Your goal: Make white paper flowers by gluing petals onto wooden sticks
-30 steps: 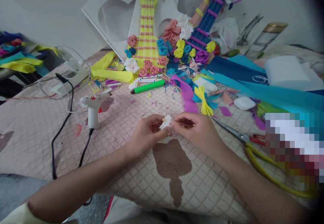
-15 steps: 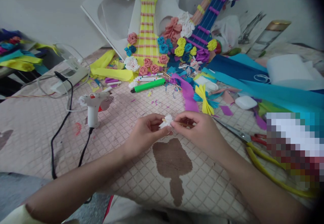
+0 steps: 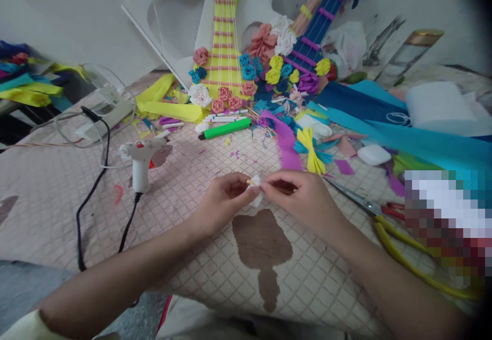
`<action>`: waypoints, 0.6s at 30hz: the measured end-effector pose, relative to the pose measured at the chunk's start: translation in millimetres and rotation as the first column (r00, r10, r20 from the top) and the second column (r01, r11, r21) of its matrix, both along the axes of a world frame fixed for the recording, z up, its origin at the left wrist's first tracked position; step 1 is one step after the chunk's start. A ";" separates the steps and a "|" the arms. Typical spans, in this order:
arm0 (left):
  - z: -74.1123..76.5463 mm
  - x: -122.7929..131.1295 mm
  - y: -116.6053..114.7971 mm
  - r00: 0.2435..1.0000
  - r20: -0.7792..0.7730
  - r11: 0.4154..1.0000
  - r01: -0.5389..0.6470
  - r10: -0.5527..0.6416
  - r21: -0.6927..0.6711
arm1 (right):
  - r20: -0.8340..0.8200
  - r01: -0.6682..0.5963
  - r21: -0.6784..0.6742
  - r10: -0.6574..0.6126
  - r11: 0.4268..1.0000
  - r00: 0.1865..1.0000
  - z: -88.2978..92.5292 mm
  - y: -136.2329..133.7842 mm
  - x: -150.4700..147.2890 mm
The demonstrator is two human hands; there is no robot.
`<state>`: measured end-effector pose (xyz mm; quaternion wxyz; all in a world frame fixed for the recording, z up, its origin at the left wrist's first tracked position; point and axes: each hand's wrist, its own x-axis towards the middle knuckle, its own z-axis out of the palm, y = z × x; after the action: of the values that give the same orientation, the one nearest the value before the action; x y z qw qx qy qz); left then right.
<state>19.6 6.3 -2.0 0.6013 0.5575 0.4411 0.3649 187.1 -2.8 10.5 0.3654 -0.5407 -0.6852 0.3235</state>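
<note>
Between my two hands, just above the table, is a small crumpled piece of white crepe paper gathered around a thin yellowish stick. My left hand pinches the paper between thumb and fingers from the left. From the other side, my right hand has its fingertips closed at the paper and the stick; its curled fingers partly hide them. A yellow-handled pair of scissors lies beside my right forearm. Past my hands are a purple paper strip and a yellow paper bow.
A white glue gun stands at left, its black cord running to the table edge. Behind are a green marker, paper scraps, a yellow paper guitar and a blue one with paper flowers. Blue crepe sheets cover the right.
The white paper has turned in my fingers: less shows above them, and a bit hangs below my left thumb. Both hands stay in nearly the same place.
</note>
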 end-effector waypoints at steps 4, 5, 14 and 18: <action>-4.0 0.6 1.1 0.999 -0.034 1.000 -0.004 0.005 0.029 | 0.003 -0.010 0.044 0.010 0.999 1.000 -1.1 -1.0 -0.4; -4.6 0.6 1.1 0.999 -0.042 0.999 -0.006 0.008 0.036 | 0.003 -0.013 0.050 0.013 0.999 1.000 -1.1 -1.0 -0.4; -2.5 0.9 -0.6 0.998 -0.060 0.998 -0.017 0.021 0.060 | 0.006 -0.019 0.041 0.018 0.999 1.000 -3.1 -2.1 -1.8; -4.0 0.8 -1.2 0.997 -0.071 0.997 -0.020 0.025 0.076 | -0.009 -0.028 0.043 0.028 0.999 1.000 -2.6 -2.6 -1.2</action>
<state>20.4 5.1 -6.0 0.5593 0.5876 0.4546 0.3677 185.9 -5.4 7.9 0.3756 -0.5215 -0.6978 0.3164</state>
